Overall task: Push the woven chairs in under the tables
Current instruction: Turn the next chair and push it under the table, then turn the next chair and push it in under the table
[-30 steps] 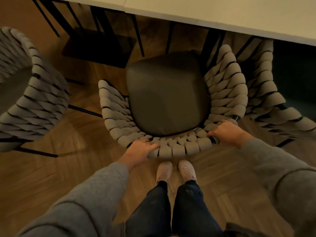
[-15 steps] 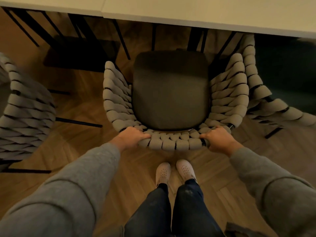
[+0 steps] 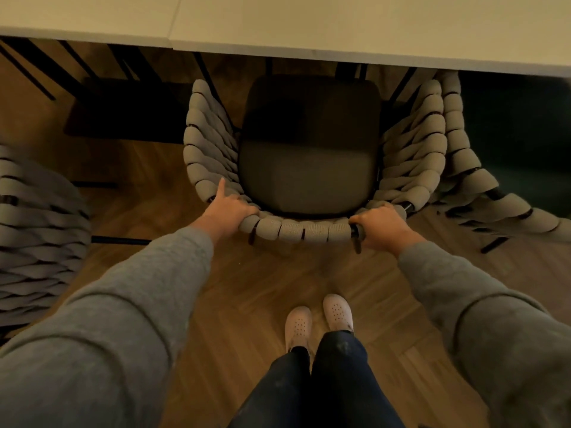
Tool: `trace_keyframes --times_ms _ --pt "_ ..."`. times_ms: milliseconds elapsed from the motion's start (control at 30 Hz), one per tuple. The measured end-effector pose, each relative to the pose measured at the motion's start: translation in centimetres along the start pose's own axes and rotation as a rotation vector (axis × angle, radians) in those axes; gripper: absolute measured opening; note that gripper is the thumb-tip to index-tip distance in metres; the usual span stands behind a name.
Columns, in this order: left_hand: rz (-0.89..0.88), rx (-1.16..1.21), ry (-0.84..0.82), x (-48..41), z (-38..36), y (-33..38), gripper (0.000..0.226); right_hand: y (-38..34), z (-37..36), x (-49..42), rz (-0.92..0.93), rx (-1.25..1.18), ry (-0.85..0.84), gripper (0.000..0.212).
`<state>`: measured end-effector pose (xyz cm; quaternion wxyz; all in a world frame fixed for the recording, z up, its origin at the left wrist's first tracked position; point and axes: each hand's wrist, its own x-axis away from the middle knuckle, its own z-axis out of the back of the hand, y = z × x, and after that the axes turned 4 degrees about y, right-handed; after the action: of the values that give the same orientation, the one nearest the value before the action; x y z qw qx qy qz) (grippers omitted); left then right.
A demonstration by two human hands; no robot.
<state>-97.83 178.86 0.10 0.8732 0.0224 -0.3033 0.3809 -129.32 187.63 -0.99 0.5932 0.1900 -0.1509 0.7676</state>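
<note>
The middle woven chair (image 3: 309,168) faces the bench (image 3: 340,26), its seat front just at the near edge and most of it not yet under. The left hand (image 3: 230,210) grasps the back rim with one finger sticking out; the right hand (image 3: 381,225) clasps the rim's other end. A second woven chair (image 3: 457,156) to the right looks partly tucked in. A third woven chair (image 3: 34,230) on the left stands well out. No writing is readable.

Arms outstretched, left grip (image 3: 230,211) and right grip (image 3: 381,225) curled.
</note>
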Motion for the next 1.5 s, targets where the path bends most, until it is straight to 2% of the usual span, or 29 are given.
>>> trace_keyframes --times_ms 100,267,467,733,867,967,1033,1200,1267,1333,1433,1500 --pt "0.041 -0.002 0.006 -1.8 0.5 -0.8 0.047 1.1 0.4 -1.9 -0.037 0.008 0.003 0.024" --pt "0.072 -0.040 -0.005 -3.8 1.5 -2.0 0.059 1.8 0.6 -4.0 -0.071 -0.021 -0.004 0.030" --pt "0.095 -0.094 -0.039 -5.5 2.7 -4.0 0.065 1.7 1.4 -5.8 -0.070 -0.038 -0.047 0.042" --pt "0.188 -0.136 -0.043 -6.6 3.3 -4.4 0.069 2.5 2.0 -7.1 -0.014 -0.043 -0.024 0.043" --pt "0.286 -0.039 0.010 -6.2 3.4 -3.7 0.072 2.8 2.4 -7.4 0.013 -0.058 -0.051 0.043" --pt "0.317 0.089 0.030 -5.6 3.1 -2.0 0.077 3.0 2.8 -7.7 0.000 -0.066 -0.134 0.046" --pt "0.298 0.161 0.041 -5.0 2.9 -0.9 0.078 3.0 3.3 -8.0 0.007 -0.072 -0.219 0.056" --pt "0.290 0.296 0.121 -3.2 2.3 0.2 0.082 2.2 5.8 -9.3 0.016 -0.152 -0.392 0.105" --pt "0.321 0.346 0.170 -1.8 1.8 -0.4 0.081 0.6 7.7 -10.8 0.034 -0.209 -0.367 0.112" --pt "0.373 0.381 0.204 -0.1 1.0 -1.5 0.077 -2.2 9.9 -12.7 0.095 -0.229 -0.263 0.112" --pt "0.513 0.429 0.208 3.2 -0.8 -4.3 0.075 -8.2 13.0 -15.3 0.243 -0.233 -0.056 0.103" --pt "0.617 0.454 0.193 6.0 -2.5 -6.9 0.074 -12.8 14.8 -17.0 0.342 -0.221 0.019 0.096"
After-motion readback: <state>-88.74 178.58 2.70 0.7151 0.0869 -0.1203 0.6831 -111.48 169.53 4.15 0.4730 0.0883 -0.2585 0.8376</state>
